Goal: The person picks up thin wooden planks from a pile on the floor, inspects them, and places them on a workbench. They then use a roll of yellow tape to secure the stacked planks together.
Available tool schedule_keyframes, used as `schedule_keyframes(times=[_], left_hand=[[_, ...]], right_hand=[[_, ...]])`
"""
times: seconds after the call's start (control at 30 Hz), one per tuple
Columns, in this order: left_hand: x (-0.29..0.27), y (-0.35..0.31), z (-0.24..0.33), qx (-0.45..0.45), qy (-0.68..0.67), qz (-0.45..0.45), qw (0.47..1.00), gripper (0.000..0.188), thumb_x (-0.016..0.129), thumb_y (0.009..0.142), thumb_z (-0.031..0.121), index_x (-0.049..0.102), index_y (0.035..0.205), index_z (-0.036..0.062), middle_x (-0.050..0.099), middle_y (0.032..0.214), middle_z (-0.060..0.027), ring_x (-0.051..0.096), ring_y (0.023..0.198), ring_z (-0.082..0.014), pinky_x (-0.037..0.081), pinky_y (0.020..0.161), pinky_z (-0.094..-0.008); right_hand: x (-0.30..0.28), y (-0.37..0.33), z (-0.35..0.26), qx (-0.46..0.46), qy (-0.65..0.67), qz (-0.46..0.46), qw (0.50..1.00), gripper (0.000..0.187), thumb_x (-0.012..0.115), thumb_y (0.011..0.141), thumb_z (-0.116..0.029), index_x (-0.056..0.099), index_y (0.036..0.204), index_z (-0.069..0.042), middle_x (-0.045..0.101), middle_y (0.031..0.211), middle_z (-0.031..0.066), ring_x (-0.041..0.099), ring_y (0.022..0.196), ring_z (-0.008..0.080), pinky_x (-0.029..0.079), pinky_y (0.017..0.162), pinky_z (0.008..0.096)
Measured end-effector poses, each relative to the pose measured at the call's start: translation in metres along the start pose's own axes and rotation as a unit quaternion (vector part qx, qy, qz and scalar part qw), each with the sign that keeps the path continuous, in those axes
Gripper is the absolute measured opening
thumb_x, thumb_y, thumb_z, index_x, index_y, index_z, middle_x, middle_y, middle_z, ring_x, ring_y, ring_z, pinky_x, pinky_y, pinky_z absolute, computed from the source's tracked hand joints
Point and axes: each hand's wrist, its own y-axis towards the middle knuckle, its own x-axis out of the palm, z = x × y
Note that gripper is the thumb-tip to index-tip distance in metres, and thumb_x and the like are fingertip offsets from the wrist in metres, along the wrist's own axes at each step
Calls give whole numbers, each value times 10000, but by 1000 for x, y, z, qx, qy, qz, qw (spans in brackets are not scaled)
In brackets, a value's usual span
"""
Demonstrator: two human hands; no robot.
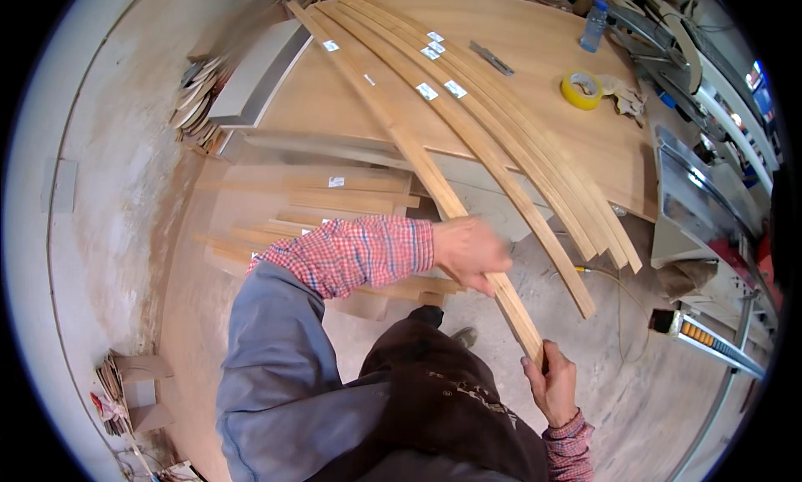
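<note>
A long light-brown wooden strip [516,317] slants from the far left of the table down toward my body. My left hand [472,250], slightly blurred, is closed over it from above, a short way from its near end. Around that near end my right hand [555,385] is closed, thumb on the left side. Beside the held strip lies another wooden strip [528,208], its near end jutting past the table edge. Several more strips [561,200] lie close together to its right. White labels [427,91] are stuck on them.
The wooden table [535,106] carries a yellow tape roll [581,89], a utility knife [491,58] and a plastic bottle [594,26]. Shorter boards [342,200] lie low on the left. Machinery [710,181] stands at right, near a yellow-ended cable [620,315].
</note>
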Motion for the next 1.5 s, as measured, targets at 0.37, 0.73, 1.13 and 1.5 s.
schedule_keyframes(times=[0.37,0.73,1.13,1.5], left_hand=[[6,2,-109,28,4,61,998,441,742,809,495,618,923,87,603,849,-92,651,780,-321,522,643,-452],[-4,-31,-158,-108,101,60,987,793,797,769,393,513,1423,45,454,1483,-217,429,1384,-442,379,1148,-515],[-24,9,-185,-104,103,-46,988,832,848,704,362,514,1398,48,510,1397,-172,488,1303,-391,431,1049,-486],[-4,19,-232,20,178,11,984,672,721,809,523,569,1223,16,581,1106,-156,565,1003,-359,467,834,-468]], right_hand=[[8,92,-15,-11,-44,57,997,276,720,897,-172,581,1066,-3,570,729,191,586,631,386,456,576,431],[36,115,31,-66,-163,145,974,308,714,892,-198,578,1123,-46,588,1030,140,619,931,341,512,741,422],[-4,71,61,34,-242,161,956,769,816,778,-379,486,1366,-9,548,1290,169,525,1194,365,421,994,463],[-22,94,81,16,-215,194,957,605,811,773,-204,560,1286,-4,583,1225,174,563,1113,374,452,937,450]])
